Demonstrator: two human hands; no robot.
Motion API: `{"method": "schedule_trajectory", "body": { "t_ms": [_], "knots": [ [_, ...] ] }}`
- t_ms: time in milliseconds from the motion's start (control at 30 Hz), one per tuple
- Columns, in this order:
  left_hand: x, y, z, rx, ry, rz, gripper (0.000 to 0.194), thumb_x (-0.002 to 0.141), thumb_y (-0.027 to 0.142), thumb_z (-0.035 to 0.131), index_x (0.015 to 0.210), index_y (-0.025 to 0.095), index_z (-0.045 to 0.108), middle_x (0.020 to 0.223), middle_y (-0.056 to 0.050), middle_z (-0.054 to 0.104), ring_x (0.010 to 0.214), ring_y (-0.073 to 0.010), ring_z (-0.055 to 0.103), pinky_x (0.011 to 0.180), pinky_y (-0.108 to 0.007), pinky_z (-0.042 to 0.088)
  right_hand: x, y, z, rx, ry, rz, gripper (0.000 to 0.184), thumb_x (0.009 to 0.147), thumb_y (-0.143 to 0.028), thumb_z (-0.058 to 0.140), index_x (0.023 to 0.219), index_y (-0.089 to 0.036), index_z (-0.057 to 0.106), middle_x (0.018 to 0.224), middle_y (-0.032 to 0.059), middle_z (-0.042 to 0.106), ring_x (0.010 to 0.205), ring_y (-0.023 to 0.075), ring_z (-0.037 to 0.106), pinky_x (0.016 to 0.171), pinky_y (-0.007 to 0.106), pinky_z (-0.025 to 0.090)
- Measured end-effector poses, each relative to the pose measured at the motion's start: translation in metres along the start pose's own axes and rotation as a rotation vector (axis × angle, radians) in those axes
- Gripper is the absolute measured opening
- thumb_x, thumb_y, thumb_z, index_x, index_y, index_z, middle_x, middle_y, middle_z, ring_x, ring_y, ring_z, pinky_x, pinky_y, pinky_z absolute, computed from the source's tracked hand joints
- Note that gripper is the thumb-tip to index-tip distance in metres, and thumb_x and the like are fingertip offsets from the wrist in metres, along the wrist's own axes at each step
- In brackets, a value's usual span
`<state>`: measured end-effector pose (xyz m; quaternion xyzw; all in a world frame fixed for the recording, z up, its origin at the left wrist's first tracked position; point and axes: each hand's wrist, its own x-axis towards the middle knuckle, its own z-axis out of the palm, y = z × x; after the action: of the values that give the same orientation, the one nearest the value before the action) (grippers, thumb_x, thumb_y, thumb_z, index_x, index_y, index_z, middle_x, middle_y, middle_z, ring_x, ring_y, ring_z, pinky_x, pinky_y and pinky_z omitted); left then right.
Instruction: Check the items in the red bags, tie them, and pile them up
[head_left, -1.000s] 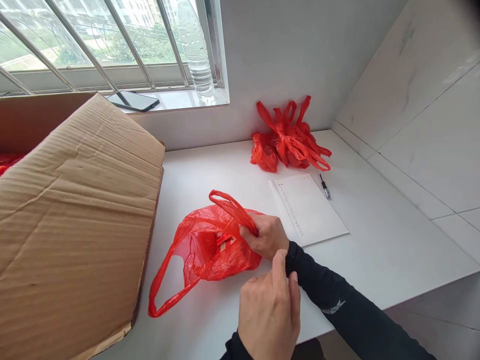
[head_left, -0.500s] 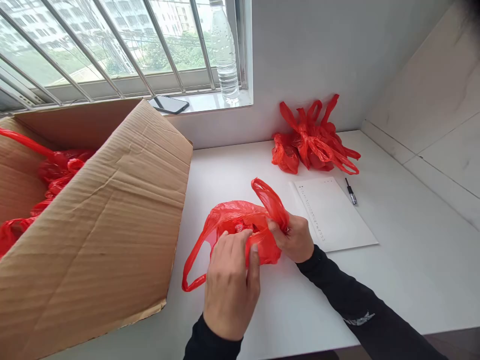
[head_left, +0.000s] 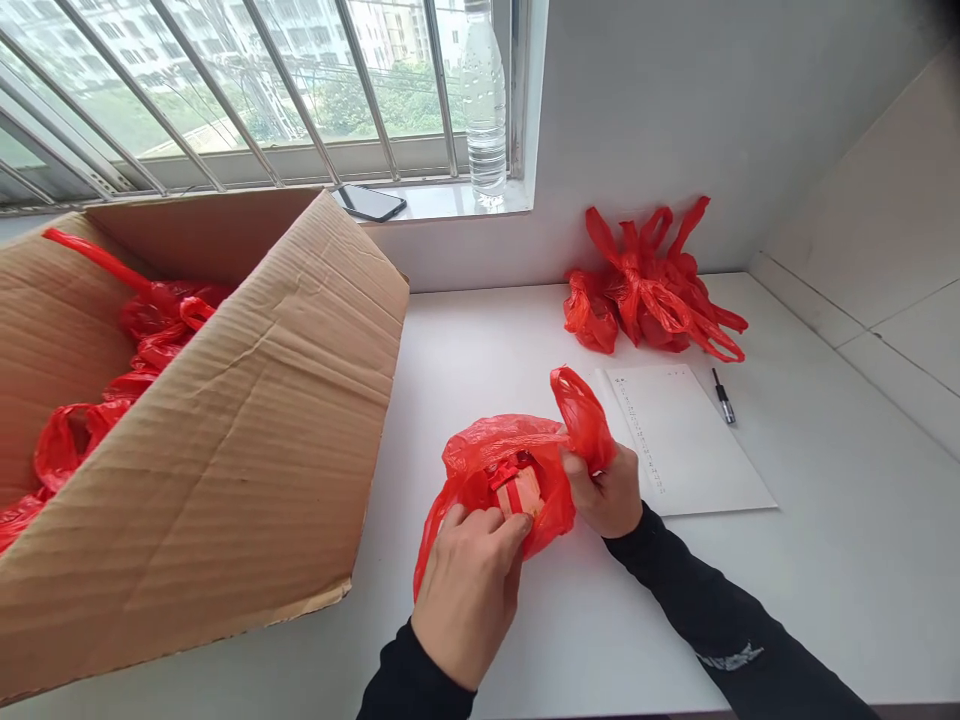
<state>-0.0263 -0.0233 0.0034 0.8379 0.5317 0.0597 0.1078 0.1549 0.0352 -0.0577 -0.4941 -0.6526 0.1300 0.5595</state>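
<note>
A red plastic bag [head_left: 487,440] sits on the white table in front of me, its mouth spread apart. Inside it shows a small pinkish box [head_left: 519,490] with a red band, and some red items beside it that I cannot make out. My right hand [head_left: 609,490] is closed round one handle of the bag, at its right side. The fingers of my left hand [head_left: 474,570] are curled over the near left rim and grip the plastic, the thumb close to the box. The bag's other handle is partly hidden behind my left hand.
A large cardboard box [head_left: 292,430] with red bags [head_left: 161,330] inside stands on the left. Several tied red bags [head_left: 652,290] lie by the wall. A printed sheet [head_left: 694,440] and a pen [head_left: 724,397] are on the right. The sill holds a phone [head_left: 371,203] and a water bottle [head_left: 485,120].
The bag's mouth has been pulled wider, and the pinkish box inside now shows. My left fingers have gone from lying over the opening to curling on its rim. The view has shifted left.
</note>
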Motion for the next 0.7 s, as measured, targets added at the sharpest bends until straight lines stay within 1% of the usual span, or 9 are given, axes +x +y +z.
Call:
{"method": "schedule_trajectory", "body": {
  "t_ms": [100,167,267,333,433,500,567,633,700],
  "knots": [
    [0.001,0.001,-0.003,0.041,-0.027,0.046,0.027,0.084,0.003,0.049,0.082,0.025,0.065,0.068,0.000,0.061,0.059,-0.0196,0.051,0.062,-0.034,0.039,-0.001,-0.001,0.002,0.007,-0.016,-0.016,0.016,0.090,-0.027,0.054,0.076,-0.022,0.054,0.052,-0.0060,0.046,0.043,0.0111,0.041,0.043,0.025,0.039],
    [0.002,0.001,-0.004,0.058,-0.032,0.056,0.028,0.084,0.005,0.052,0.097,0.026,0.066,0.073,0.001,0.064,0.062,-0.0205,0.055,0.064,-0.035,0.041,-0.001,-0.003,0.002,0.017,-0.029,-0.031,0.011,0.091,-0.027,0.054,0.081,-0.022,0.056,0.054,-0.0056,0.048,0.043,0.0113,0.042,0.043,0.026,0.041],
    [0.003,-0.003,-0.001,0.092,-0.046,0.030,0.039,0.082,0.007,0.055,0.117,0.024,0.062,0.082,-0.001,0.068,0.069,-0.0227,0.061,0.066,-0.037,0.043,-0.001,-0.005,0.001,0.037,-0.053,-0.057,0.008,0.091,-0.026,0.053,0.088,-0.022,0.058,0.056,-0.0045,0.051,0.043,0.0117,0.044,0.043,0.026,0.041],
    [0.005,-0.007,0.004,0.103,-0.040,-0.013,0.038,0.082,0.007,0.055,0.116,0.023,0.063,0.085,-0.002,0.070,0.072,-0.0232,0.064,0.064,-0.036,0.043,0.000,-0.006,0.001,0.047,-0.055,-0.070,0.009,0.091,-0.028,0.052,0.085,-0.022,0.057,0.055,-0.0042,0.050,0.043,0.0119,0.043,0.042,0.027,0.040],
    [0.008,-0.014,0.011,0.106,0.015,-0.094,0.026,0.087,0.009,0.051,0.102,0.023,0.066,0.079,-0.001,0.071,0.068,-0.0217,0.066,0.061,-0.033,0.043,0.001,-0.005,0.000,0.055,-0.025,-0.067,0.015,0.091,-0.030,0.051,0.077,-0.024,0.052,0.052,-0.0050,0.046,0.043,0.0121,0.041,0.041,0.026,0.037],
    [0.010,-0.014,0.013,0.118,0.047,-0.127,0.027,0.090,0.010,0.049,0.104,0.024,0.067,0.075,-0.001,0.070,0.064,-0.0214,0.065,0.060,-0.033,0.043,0.001,-0.004,-0.001,0.064,-0.009,-0.050,0.018,0.090,-0.029,0.051,0.073,-0.024,0.047,0.050,-0.0063,0.043,0.042,0.0116,0.038,0.041,0.026,0.036],
    [0.014,-0.010,0.011,0.134,0.038,-0.102,0.039,0.088,0.008,0.050,0.121,0.025,0.063,0.075,-0.001,0.070,0.061,-0.0214,0.066,0.057,-0.032,0.042,0.000,-0.003,-0.001,0.082,-0.013,-0.020,0.019,0.090,-0.029,0.052,0.072,-0.024,0.046,0.051,-0.0065,0.043,0.042,0.0115,0.039,0.041,0.026,0.037],
    [0.019,-0.003,0.007,0.153,-0.022,-0.027,0.052,0.086,0.006,0.051,0.134,0.026,0.055,0.077,-0.002,0.071,0.059,-0.0218,0.067,0.051,-0.030,0.040,-0.001,-0.002,-0.002,0.110,-0.034,0.023,0.018,0.091,-0.029,0.050,0.074,-0.023,0.050,0.054,-0.0049,0.048,0.045,0.0123,0.044,0.044,0.026,0.040],
    [0.027,0.005,0.003,0.169,-0.093,0.032,0.047,0.084,0.007,0.053,0.128,0.021,0.059,0.075,-0.004,0.071,0.056,-0.0235,0.067,0.046,-0.030,0.037,-0.002,0.000,-0.002,0.138,-0.049,0.072,0.020,0.094,-0.030,0.046,0.077,-0.023,0.053,0.057,-0.0032,0.051,0.048,0.0135,0.048,0.046,0.027,0.041]
  ]
}}
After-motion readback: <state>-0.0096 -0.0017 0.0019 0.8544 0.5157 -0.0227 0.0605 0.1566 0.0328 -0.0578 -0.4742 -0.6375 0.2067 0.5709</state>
